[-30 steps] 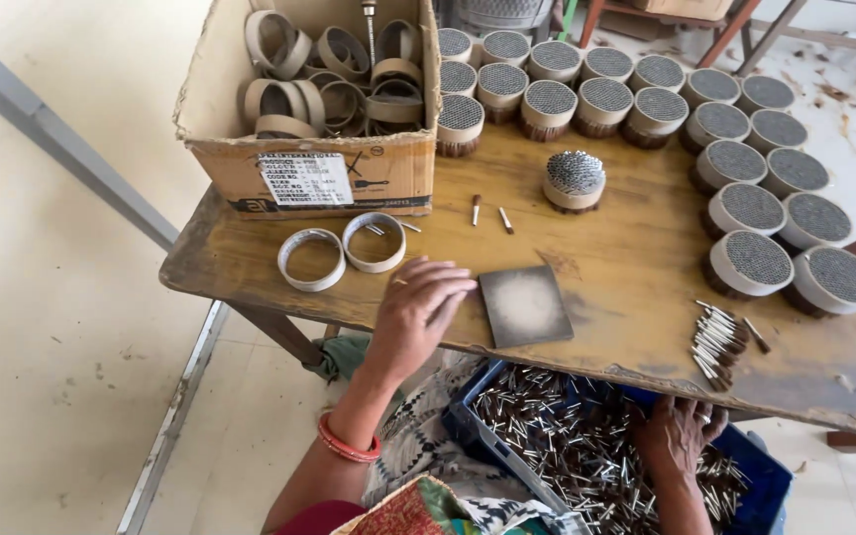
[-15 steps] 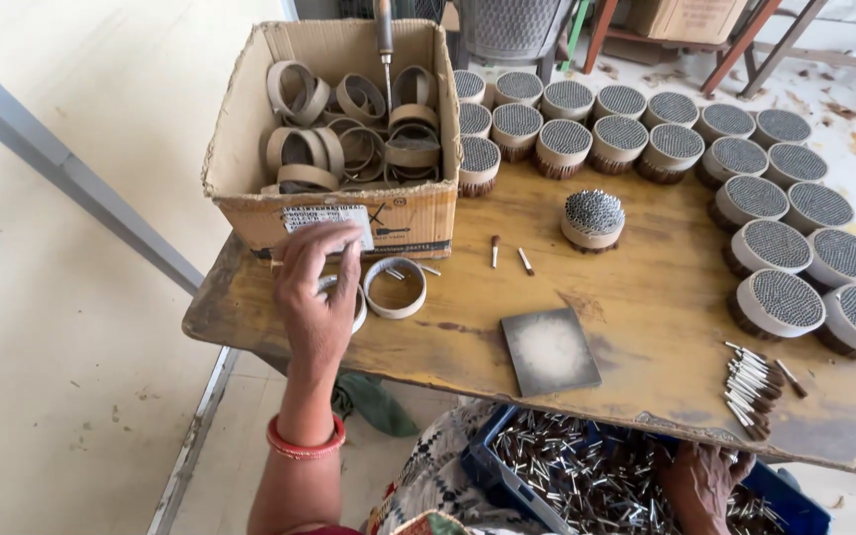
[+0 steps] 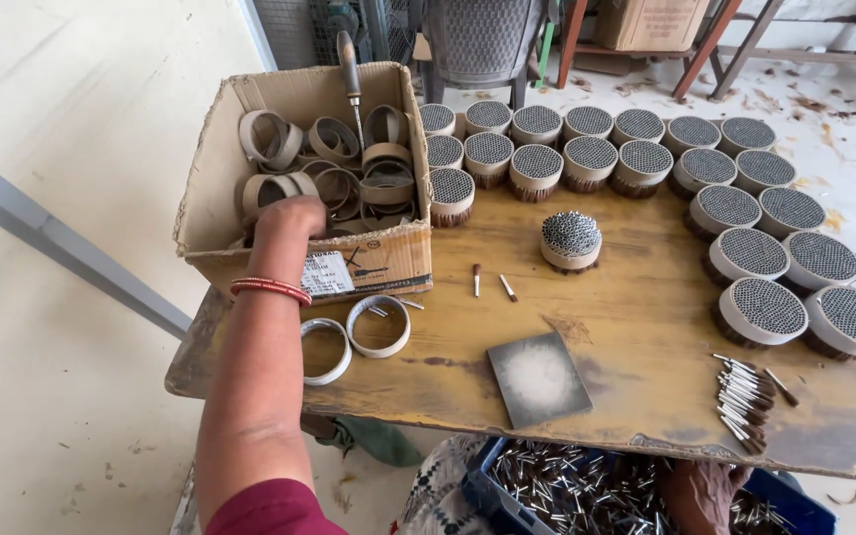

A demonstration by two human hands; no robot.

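My left hand reaches over the front wall of a cardboard box into a heap of empty cardboard rings; its fingers are hidden inside, so a grip cannot be seen. Two empty rings lie on the wooden table just in front of the box. My right hand is below the table edge, buried among small metal-tipped sticks in a blue crate. A filled ring stands alone mid-table, near two loose sticks.
Several filled rings stand in rows along the table's back and right side. A grey square plate lies near the front edge, a bundle of sticks to its right. A tool with a handle stands in the box. Chairs stand behind.
My left hand has travelled from the table's front, past the two empty rings, up into the cardboard box. My right hand stays down in the blue crate.
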